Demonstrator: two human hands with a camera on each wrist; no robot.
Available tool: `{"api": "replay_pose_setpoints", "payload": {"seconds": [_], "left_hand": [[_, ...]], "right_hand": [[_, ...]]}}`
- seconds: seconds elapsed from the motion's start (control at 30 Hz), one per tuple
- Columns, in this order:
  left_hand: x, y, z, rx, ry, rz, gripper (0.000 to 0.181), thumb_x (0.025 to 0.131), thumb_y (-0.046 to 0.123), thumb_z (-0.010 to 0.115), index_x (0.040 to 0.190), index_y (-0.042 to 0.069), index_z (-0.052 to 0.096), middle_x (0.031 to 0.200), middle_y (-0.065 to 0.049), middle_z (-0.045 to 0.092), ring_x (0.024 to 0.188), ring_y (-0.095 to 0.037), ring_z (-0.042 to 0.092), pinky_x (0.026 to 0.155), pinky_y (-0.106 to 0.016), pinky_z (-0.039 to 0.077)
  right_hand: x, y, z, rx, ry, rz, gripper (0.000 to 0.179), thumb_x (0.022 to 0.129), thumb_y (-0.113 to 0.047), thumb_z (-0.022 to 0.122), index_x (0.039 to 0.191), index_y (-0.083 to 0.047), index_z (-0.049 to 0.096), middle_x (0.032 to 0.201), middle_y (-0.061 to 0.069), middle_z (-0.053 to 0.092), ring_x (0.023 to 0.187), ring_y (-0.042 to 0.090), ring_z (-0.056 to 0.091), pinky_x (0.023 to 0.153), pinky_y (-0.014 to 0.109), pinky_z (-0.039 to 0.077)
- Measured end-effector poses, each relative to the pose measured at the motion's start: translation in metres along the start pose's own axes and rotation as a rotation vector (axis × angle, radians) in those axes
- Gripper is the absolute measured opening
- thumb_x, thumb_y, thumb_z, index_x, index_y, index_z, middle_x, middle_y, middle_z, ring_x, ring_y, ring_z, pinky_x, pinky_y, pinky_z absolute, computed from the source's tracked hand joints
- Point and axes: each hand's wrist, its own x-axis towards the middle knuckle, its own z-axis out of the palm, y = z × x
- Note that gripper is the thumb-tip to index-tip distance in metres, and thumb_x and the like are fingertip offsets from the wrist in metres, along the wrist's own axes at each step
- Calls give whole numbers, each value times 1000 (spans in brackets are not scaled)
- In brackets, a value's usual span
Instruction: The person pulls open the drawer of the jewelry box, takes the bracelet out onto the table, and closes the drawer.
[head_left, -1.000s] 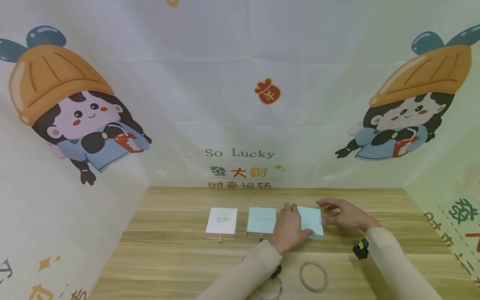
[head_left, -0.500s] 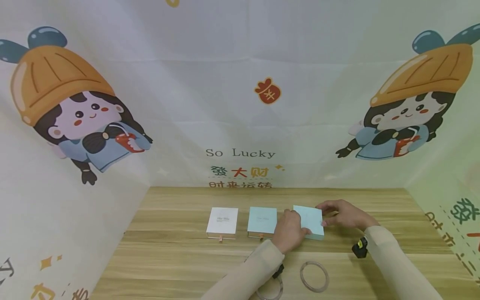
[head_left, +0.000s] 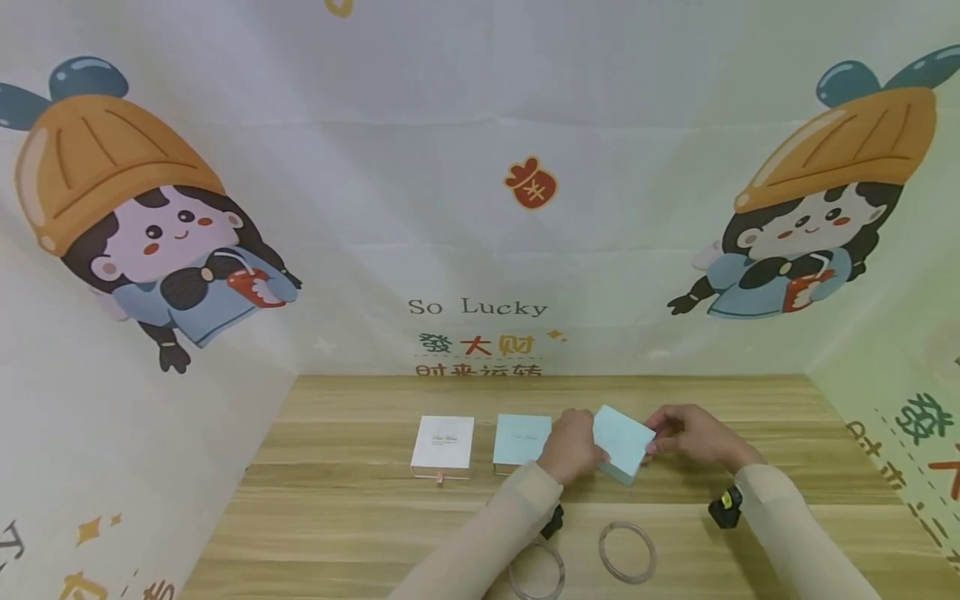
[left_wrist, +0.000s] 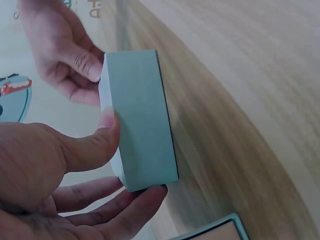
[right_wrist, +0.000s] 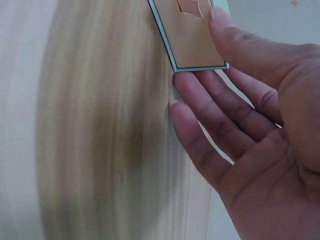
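A small light blue drawer box (head_left: 622, 444) sits turned at an angle at the right end of a row of boxes, between both hands. My left hand (head_left: 572, 447) grips its left end, the thumb on the plain side of the box (left_wrist: 142, 120) and the fingers round its corner. At the opposite end, my right hand (head_left: 696, 435) pinches a corner between thumb and fingers. In the right wrist view the box's tan drawer face (right_wrist: 197, 45) shows a small ribbon tab (right_wrist: 191, 7).
To the left stand another light blue box (head_left: 522, 437) and a white box (head_left: 444, 442) with a ribbon tab at its front. Nearer the front of the wooden table (head_left: 315, 517) lie two bangles, one bangle (head_left: 628, 581) right of the other bangle (head_left: 562, 573). Printed cloth (head_left: 390, 208) walls the table's back and sides.
The right hand has come from beside the light blue box onto its corner. The box has turned clockwise from nearly square to a slant, and the left fingers have shifted to its left end.
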Motion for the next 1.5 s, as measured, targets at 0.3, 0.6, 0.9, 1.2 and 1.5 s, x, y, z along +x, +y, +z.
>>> {"api": "replay_pose_setpoints", "payload": {"seconds": [0.3,0.6,0.9,1.2,1.5], "left_hand": [[17,-5,-9,-47,-80,-47,44,78,14,89,115,-4,72,113,-15,69,97,-19,64,82,-26,56],[23,-6,-11,-119,-136,-64,41,87,0,76,127,-1,69,134,-14,67,131,-29,57,98,-31,55],[26,-10,-12,-215,-180,-67,45,92,-12,56,134,1,64,143,-14,62,80,-16,51,58,-25,39],[23,-7,-14,-184,-206,-52,50,89,-12,57,138,0,62,149,-13,57,134,-27,55,70,-28,44],[16,-12,-23,-121,-172,77,58,94,3,61,150,6,49,158,-18,43,143,-31,46,105,-38,50]], "right_hand": [[-14,-1,5,-15,42,6,21,91,-16,77,103,0,70,97,7,72,88,16,62,74,25,49],[-30,-10,20,25,112,97,18,93,-16,74,101,-1,69,93,6,71,84,17,61,69,26,49],[-40,-21,37,91,179,165,24,92,-17,76,103,3,67,91,8,71,81,16,65,66,25,53],[-43,-21,40,124,179,194,26,94,-17,74,107,4,67,94,9,71,81,17,65,67,25,56],[-45,-21,34,71,142,179,29,94,-21,73,108,3,67,94,8,72,81,16,67,69,28,58]]}}
